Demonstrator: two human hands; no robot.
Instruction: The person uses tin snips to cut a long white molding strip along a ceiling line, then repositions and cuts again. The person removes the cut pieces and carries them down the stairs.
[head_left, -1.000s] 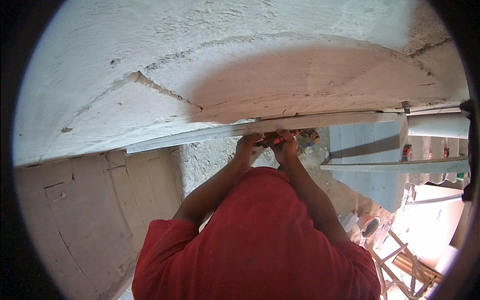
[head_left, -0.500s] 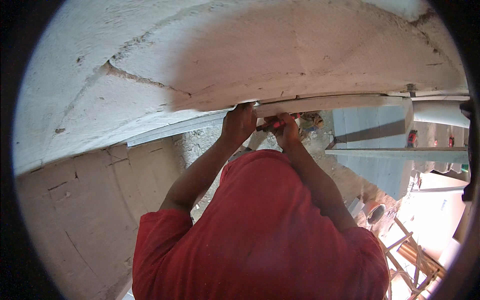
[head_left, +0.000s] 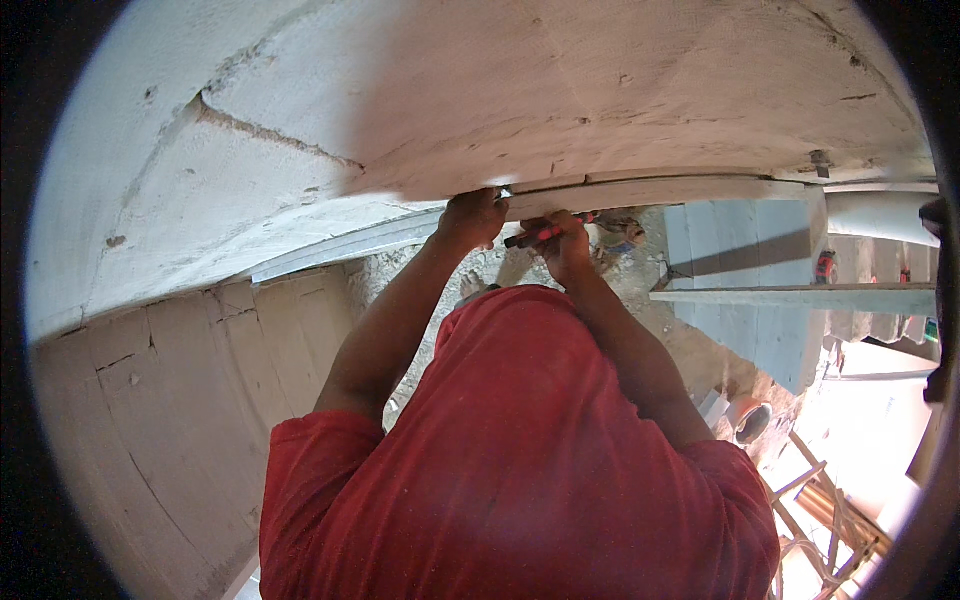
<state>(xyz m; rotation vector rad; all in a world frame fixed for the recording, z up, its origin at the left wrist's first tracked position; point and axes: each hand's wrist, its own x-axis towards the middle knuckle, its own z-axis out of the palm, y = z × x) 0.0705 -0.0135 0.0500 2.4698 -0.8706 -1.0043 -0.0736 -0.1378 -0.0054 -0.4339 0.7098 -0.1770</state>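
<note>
My left hand (head_left: 473,218) is closed at the top of a long pale rail (head_left: 350,250) that runs along a rough whitish wall (head_left: 480,90). A small bright bit shows by its fingertips, and what they pinch cannot be made out. Just to the right, my right hand (head_left: 568,245) is wrapped around a slim red-and-black hand tool (head_left: 548,234), held slightly tilted below the rail. Its exact kind is not clear. From between my hands rightward, a pale board (head_left: 680,192) continues along the wall.
Blue-grey boards (head_left: 775,345) stand at the right, with a narrow bar (head_left: 800,298) across them. Rubble-strewn ground (head_left: 640,270) lies below. A short orange pipe (head_left: 750,418) and a wooden frame (head_left: 815,490) sit lower right. A block wall (head_left: 170,400) rises at the left.
Both hands have shifted slightly up in view, along with the surroundings. The red-and-black tool now shows more of its length past my right hand, which has moved a little away from my left.
</note>
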